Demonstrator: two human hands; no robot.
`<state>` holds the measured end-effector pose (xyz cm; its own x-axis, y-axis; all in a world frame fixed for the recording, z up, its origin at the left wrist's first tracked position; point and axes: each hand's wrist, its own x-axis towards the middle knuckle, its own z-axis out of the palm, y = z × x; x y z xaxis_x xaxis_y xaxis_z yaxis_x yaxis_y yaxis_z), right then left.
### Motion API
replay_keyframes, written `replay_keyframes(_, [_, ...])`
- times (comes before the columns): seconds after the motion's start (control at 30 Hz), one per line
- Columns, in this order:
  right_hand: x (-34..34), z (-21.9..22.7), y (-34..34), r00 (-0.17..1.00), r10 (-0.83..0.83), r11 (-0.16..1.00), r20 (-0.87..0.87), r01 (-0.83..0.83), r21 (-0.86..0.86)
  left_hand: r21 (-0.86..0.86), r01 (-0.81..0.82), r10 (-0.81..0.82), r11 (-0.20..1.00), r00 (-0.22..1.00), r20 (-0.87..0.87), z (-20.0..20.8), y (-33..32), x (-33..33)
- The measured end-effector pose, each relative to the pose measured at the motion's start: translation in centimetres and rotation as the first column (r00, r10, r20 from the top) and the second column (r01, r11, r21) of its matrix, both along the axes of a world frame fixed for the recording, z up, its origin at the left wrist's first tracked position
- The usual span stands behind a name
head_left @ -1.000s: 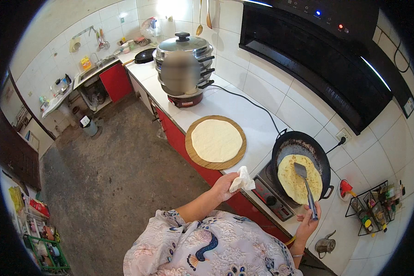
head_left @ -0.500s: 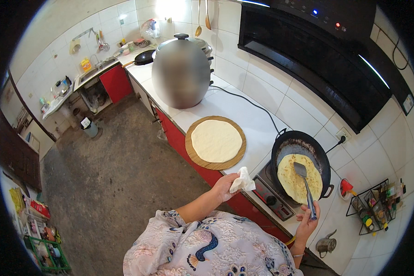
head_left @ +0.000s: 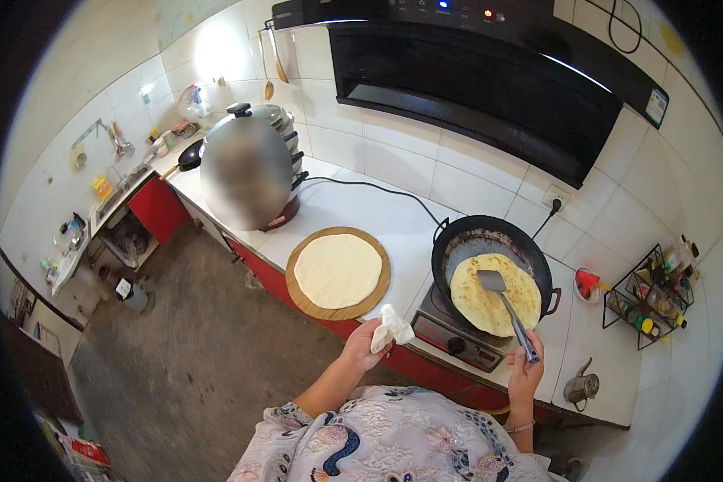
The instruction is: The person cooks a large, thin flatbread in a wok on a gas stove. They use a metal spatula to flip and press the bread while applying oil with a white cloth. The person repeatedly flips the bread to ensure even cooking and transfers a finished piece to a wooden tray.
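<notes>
My left hand (head_left: 363, 347) is closed around a crumpled white cloth or tissue (head_left: 392, 328), held in front of the counter edge. My right hand (head_left: 525, 371) grips the handle of a spatula (head_left: 506, 296), whose flat grey blade rests on a browned flatbread (head_left: 494, 313). That flatbread lies in a black two-handled wok (head_left: 455, 230), partly up its near side. Under the wok is a cooker with a control knob (head_left: 455, 345). To the left, a rolled-out round of raw dough (head_left: 337, 271) lies on a round wooden board (head_left: 299, 300).
A tall stacked steamer (head_left: 275, 120), partly blurred, stands on the white counter (head_left: 353, 210) at the left. A black range hood (head_left: 474, 96) overhangs the back. On the right are a wire rack of bottles (head_left: 647, 297), a metal oil pot (head_left: 582, 387) and a red-and-white container (head_left: 587, 283).
The view has turned, so the counter and wok appear further left. Both hands keep their holds, and the spatula blade remains on the flatbread.
</notes>
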<state>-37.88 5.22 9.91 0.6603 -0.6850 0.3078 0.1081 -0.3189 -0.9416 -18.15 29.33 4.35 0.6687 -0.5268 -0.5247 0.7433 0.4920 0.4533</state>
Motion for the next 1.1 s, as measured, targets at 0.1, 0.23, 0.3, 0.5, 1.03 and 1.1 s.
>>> replay_keyframes(0.1, [0.1,-0.6,-0.3,0.998,-0.019,1.000,0.062,0.020,-0.010,0.007,0.016,-0.016,1.000,1.000,0.005,-0.5,-0.3,0.0])
replay_keyframes(0.23, [-0.1,-0.3,-0.6,0.994,-0.019,0.999,0.107,0.022,-0.030,0.045,0.047,-0.048,0.998,0.999,0.021,-0.4,-0.8,-0.2])
replay_keyframes(0.3, [-0.7,-0.3,-1.7,0.990,-0.008,0.998,0.142,0.016,-0.054,0.038,0.041,-0.041,0.998,0.999,0.002,-0.1,-1.6,-0.4])
replay_keyframes(0.5, [-1.7,0.4,-4.8,0.974,-0.055,0.996,0.220,0.068,-0.052,-0.037,0.050,-0.049,0.998,0.999,0.015,-2.0,-3.3,-0.4])
replay_keyframes(1.03, [-0.9,-0.9,-7.8,0.928,-0.069,0.995,0.366,0.038,0.092,-0.036,-0.038,0.038,0.999,0.999,0.010,-1.0,-9.6,-2.6])
replay_keyframes(1.1, [-1.3,-1.0,-8.6,0.970,-0.057,0.997,0.238,0.046,0.054,-0.040,-0.047,0.047,0.998,0.999,0.012,-1.3,-10.5,-2.8])
